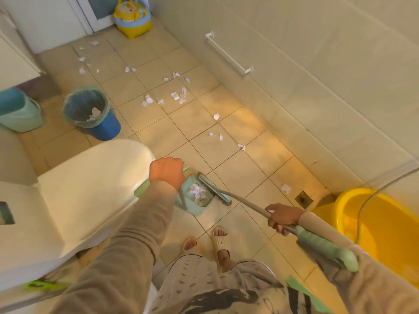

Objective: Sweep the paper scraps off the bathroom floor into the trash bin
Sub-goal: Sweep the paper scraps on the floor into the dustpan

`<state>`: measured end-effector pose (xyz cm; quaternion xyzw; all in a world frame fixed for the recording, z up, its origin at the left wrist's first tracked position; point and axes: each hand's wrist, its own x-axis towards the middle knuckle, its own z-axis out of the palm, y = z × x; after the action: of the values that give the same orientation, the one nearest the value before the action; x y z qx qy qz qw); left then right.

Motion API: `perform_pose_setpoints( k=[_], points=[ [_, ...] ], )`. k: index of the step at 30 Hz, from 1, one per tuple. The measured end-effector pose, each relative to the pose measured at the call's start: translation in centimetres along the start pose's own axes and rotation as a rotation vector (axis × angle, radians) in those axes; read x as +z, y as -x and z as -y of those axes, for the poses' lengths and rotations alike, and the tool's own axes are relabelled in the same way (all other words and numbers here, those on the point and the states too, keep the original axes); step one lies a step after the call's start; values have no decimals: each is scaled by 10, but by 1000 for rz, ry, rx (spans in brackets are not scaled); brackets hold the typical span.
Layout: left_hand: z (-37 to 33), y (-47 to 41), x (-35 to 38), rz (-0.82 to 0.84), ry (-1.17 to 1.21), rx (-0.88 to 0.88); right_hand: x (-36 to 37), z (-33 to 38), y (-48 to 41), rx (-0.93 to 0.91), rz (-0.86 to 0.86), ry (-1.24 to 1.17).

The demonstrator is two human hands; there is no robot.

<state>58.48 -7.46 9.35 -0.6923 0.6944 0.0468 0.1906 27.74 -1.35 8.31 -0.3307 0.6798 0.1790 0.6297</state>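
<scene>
At the far left a pale green plastic bucket (19, 112) sits cut off by the frame edge, and just beside it stands the trash bin (93, 113), a round blue tub lined with a thin, wrinkled green bag and holding a few crumpled white scraps. Below them you see the smooth, glossy white toilet lid (90, 184), its tank running out of view. Your left hand (167, 172) is balled in a fist around the green dustpan handle (145, 185); your fingers are curled under and hidden from above. The teal dustpan (197, 196) rests on the beige tiled floor (238, 175), its tray dotted with small holes and carrying a wad of crumpled paper (197, 191). The flat broom head (214, 188) lies against the pan's open edge. Loose paper scraps (175, 96) are strewn across the tiles beyond, with one more (286, 188) near the square floor drain (303, 199). Your right hand (282, 217) wraps the grey metal broom pole (247, 205), fingers closed beneath it, thumb on top. At far right a glossy yellow tub (374, 223) is cut off. No writing is legible anywhere.
</scene>
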Motion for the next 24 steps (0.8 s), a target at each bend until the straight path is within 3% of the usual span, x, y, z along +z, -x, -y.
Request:
perform_pose_setpoints(
  k=[12,24],
  points=[
    [-46,7,-8,-35,13,241,48,-36,4,-27,-191,-437],
    [-139,-32,-36,-127,-86,524,18,-118,8,53,-380,-651]
  ],
)
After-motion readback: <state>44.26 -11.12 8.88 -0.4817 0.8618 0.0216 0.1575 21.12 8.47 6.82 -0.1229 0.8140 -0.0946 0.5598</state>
